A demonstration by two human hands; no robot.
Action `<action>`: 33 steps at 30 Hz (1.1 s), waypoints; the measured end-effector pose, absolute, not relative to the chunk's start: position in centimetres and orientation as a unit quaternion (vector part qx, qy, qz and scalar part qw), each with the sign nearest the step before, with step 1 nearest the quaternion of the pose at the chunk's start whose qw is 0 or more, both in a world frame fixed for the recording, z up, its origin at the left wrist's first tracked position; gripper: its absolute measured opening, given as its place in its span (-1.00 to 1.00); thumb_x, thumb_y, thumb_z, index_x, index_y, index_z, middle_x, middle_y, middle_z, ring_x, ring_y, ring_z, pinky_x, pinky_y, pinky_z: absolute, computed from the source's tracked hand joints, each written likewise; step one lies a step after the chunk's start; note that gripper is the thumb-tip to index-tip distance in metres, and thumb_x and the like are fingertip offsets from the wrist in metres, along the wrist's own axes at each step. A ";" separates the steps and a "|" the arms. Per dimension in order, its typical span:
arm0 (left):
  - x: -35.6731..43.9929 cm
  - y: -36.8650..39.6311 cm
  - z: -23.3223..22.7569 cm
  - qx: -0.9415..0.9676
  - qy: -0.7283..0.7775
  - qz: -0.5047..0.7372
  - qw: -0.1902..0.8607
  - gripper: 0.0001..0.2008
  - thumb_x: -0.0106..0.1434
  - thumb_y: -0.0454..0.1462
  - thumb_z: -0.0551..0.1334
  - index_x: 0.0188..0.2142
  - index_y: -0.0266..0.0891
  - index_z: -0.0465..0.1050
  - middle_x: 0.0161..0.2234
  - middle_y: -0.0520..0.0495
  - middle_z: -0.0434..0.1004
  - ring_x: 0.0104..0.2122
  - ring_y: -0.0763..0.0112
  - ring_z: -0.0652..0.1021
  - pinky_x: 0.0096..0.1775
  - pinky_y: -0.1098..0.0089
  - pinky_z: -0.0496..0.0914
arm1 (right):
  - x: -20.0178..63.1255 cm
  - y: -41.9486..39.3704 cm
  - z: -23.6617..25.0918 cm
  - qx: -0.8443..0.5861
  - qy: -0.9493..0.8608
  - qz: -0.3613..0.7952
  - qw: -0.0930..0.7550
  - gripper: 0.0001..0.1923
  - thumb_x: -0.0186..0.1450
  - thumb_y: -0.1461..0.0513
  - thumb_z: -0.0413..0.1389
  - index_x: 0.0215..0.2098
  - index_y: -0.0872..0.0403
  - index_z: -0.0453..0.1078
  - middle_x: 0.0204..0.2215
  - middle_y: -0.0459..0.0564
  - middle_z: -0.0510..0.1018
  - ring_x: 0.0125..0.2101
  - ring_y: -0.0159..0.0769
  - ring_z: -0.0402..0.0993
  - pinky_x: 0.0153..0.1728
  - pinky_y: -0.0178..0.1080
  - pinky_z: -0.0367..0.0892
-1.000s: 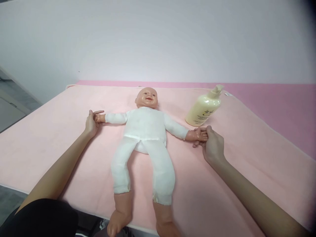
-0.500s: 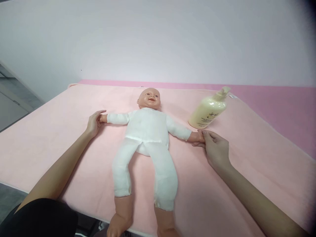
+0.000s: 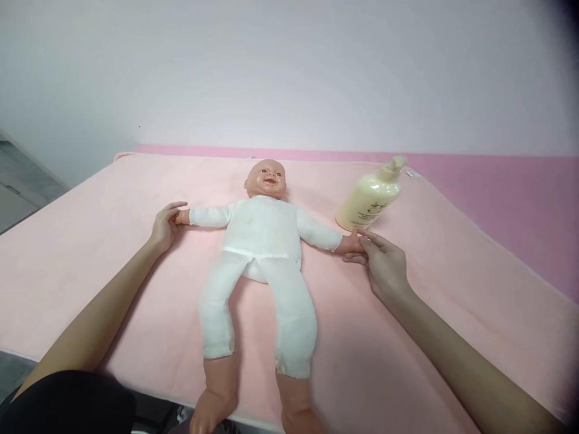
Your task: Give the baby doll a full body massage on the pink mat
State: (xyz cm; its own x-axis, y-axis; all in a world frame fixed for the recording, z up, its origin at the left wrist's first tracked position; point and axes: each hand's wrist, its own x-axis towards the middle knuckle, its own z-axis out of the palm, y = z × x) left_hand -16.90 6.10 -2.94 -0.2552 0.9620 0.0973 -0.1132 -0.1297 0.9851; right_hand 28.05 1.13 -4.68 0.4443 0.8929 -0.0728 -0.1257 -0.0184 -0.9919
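A baby doll in a white suit lies on its back on a pale pink blanket, arms spread and bare feet hanging over the near edge. My left hand grips the doll's small hand on the left side. On the other side, my right hand holds the doll's other hand between thumb and fingers. A cream pump bottle stands tilted just beyond my right hand.
The blanket covers a darker pink surface that shows at the back and right. A plain white wall rises behind it. Grey floor is visible at the left, past the blanket's edge.
My right hand's grip has slid along the doll's hand, from wrapped around it to holding it at the fingertips. My left hand stays on the doll's other hand. The view shifted slightly.
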 end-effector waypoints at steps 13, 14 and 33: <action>-16.9 6.3 -3.2 0.442 0.506 0.617 0.409 -0.72 0.02 -0.24 0.19 -0.25 -0.28 0.48 -0.38 -0.07 0.41 -0.32 0.25 0.49 -0.37 0.24 0.52 | 28.3 1.2 -4.7 -0.539 -0.334 0.432 0.641 -0.62 0.18 0.01 0.11 -0.26 0.14 0.48 -0.48 -0.06 0.47 -0.71 -0.43 0.32 -0.69 -0.25 0.38; -17.0 6.3 -3.2 0.447 0.504 0.617 0.408 -0.72 0.03 -0.23 0.20 -0.25 -0.28 0.48 -0.38 -0.08 0.41 -0.31 0.24 0.49 -0.36 0.23 0.52 | 28.3 1.3 -4.7 -0.541 -0.330 0.432 0.642 -0.60 0.19 -0.02 0.09 -0.27 0.14 0.48 -0.49 -0.06 0.46 -0.71 -0.43 0.32 -0.70 -0.26 0.38; -16.9 6.2 -3.1 0.457 0.513 0.610 0.394 -0.73 0.05 -0.22 0.21 -0.26 -0.27 0.48 -0.35 -0.09 0.38 -0.26 0.21 0.48 -0.34 0.19 0.53 | 28.0 1.1 -5.1 -0.554 -0.329 0.378 0.665 -0.68 0.03 0.10 0.30 -0.34 0.13 0.45 -0.60 -0.13 0.47 -0.75 -0.43 0.33 -0.73 -0.32 0.38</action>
State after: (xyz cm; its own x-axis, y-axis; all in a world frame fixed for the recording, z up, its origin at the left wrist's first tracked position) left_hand -16.86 6.24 -3.10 -0.2712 0.9501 0.1540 -0.0114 -0.1631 0.9865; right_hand 28.00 1.07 -5.06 0.4973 0.8674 0.0180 -0.1386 0.0999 -0.9853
